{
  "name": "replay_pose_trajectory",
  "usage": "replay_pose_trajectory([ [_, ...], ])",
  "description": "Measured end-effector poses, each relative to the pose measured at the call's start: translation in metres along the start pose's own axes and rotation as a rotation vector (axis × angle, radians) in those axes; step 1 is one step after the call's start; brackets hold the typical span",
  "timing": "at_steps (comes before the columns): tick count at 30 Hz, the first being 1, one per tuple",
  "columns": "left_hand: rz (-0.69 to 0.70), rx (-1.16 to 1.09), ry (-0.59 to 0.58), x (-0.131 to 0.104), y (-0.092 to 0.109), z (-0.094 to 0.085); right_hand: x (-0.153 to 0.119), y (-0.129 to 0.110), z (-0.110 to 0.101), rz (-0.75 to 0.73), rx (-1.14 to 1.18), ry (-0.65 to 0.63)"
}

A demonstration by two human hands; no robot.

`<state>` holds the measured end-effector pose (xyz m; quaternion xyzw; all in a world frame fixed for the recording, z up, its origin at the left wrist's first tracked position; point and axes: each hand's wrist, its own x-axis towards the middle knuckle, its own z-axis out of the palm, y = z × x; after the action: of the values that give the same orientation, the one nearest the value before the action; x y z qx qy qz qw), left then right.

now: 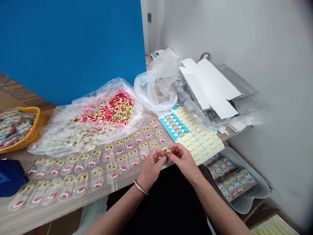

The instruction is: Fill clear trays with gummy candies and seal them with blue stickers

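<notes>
My left hand [152, 166] and my right hand [184, 160] meet at the table's front edge, fingers closed in a pinch. Between their fingertips is a small yellow eye-shaped piece [167, 150] with a dark centre. Whether a clear shell lies under it, I cannot tell, since the fingers cover that spot. To the left, rows of clear plastic shells [97, 179] lie on the wooden table, each with two yellow eyes and a red-and-white mouth piece. Behind the rows, an opened clear bag [58, 130] spills a heap of loose red, white and yellow pieces [119, 109].
Printed yellow-and-blue sheets [195, 132] lie right of my hands. Beyond them, white card pieces [207, 85] rest on a clear tub [220, 122]. A yellow basket [36, 129] of packs and a dark blue object [11, 178] stand left. Below right, a grey bin [260, 187] holds filled cards.
</notes>
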<state>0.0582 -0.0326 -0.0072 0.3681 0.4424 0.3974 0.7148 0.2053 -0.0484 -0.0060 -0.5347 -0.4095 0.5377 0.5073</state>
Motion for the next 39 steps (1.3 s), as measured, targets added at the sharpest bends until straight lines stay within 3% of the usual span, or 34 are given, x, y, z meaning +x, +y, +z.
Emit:
replay_pose_trajectory([
  [5,-0.112,-0.047,-0.011,-0.004,0.0,0.004,0.0,0.009,0.002,0.128,0.134,-0.001],
  [13,-0.196,-0.049,0.0,-0.002,-0.009,0.005,-0.001,0.02,0.004,0.146,0.148,0.035],
  [16,-0.183,0.116,-0.034,-0.003,-0.013,0.0,-0.001,0.022,-0.002,0.155,0.14,0.042],
  [18,-0.061,0.431,-0.035,-0.006,-0.014,-0.004,0.001,0.026,-0.011,0.16,0.068,0.042],
  [22,0.451,1.174,0.012,-0.013,-0.012,-0.012,0.015,0.036,-0.031,0.141,-0.185,0.028],
  [26,0.829,1.454,-0.23,-0.005,-0.014,-0.013,0.031,0.036,-0.032,0.078,-0.584,-0.017],
  [28,0.887,1.505,-0.281,0.002,-0.019,-0.013,0.035,0.03,-0.025,0.027,-0.794,-0.032],
  [33,0.884,1.572,-0.315,0.017,-0.031,-0.017,0.03,0.015,-0.006,-0.06,-1.214,0.019],
  [39,0.854,1.591,-0.245,0.016,-0.035,-0.018,0.027,0.022,-0.002,-0.078,-1.243,-0.003],
])
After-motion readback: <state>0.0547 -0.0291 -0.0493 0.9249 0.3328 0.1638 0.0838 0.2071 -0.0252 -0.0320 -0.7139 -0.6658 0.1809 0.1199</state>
